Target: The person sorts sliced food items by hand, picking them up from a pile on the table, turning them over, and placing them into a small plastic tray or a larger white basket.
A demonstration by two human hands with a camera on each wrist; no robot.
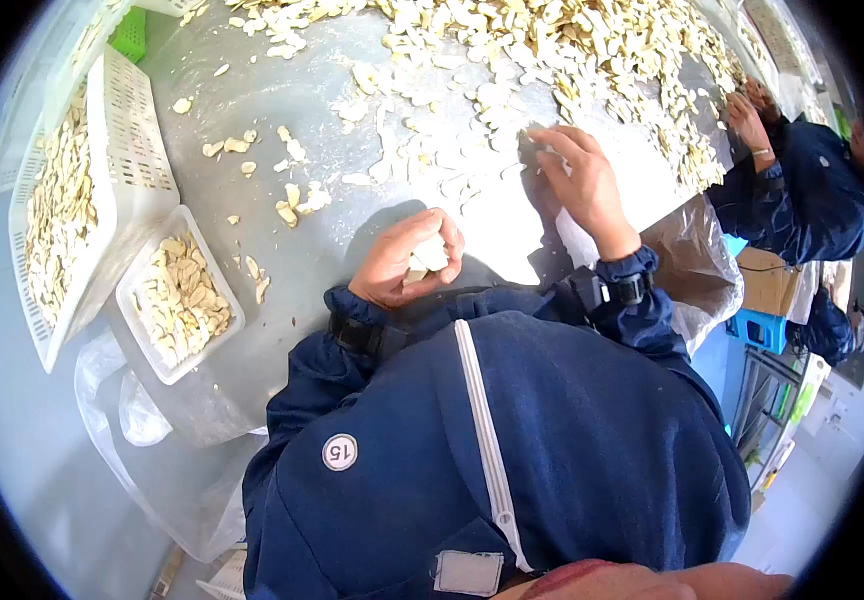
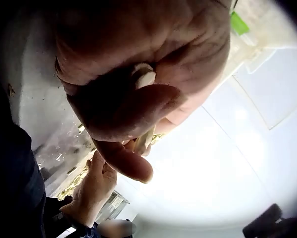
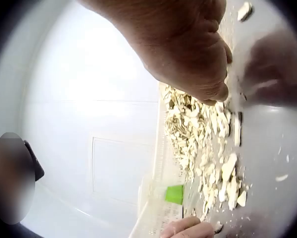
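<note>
Several pale slices (image 1: 430,253) sit within the curled fingers of the left hand (image 1: 392,262), while the right hand (image 1: 587,190) hangs over the worktop (image 1: 292,285) with its fingers bent downward; whether its fingertips pinch anything, I cannot tell. Loose slices spread ahead of both hands, thickening into a heap (image 1: 552,60) beyond the right, which seems the better placed of the two to reach them. Their long axes run every way. One slender loose slice (image 3: 238,129) lies just past the right fingertips, its length pointing roughly back toward that hand. Left of the left hand stands a white tray (image 1: 238,318) of slices, with a taller perforated basket (image 1: 137,150), also holding slices, farther out.
</note>
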